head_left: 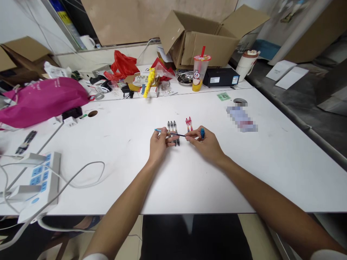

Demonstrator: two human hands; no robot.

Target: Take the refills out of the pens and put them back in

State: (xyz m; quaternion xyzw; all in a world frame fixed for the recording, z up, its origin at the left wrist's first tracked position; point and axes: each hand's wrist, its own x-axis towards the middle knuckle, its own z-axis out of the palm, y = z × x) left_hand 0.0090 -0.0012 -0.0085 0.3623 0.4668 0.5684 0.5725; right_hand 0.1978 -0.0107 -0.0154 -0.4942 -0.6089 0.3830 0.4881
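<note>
Between thumb and fingers, my left hand [158, 144] holds a slim pen [173, 133] with a light-blue end and a clear barrel. A thin dark-blue refill sticks out of the pen to the right. My right hand [204, 142] pinches the tip of that refill and also keeps a short blue pen part [202, 133] tucked against its fingers. Just behind my left fingers lie several black-and-clear pens [171, 125], side by side and partly hidden. Two red pens [189, 123] lie to their right, their near ends close to my right fingertips.
A white power strip [40, 180] with looping cables is at left, near a magenta bag [48, 99]. Along the back stand a cardboard box [200, 47], a drink cup [200, 72] and a black box [221, 77]. A tape roll [240, 102] and blurred packet [242, 119] lie right.
</note>
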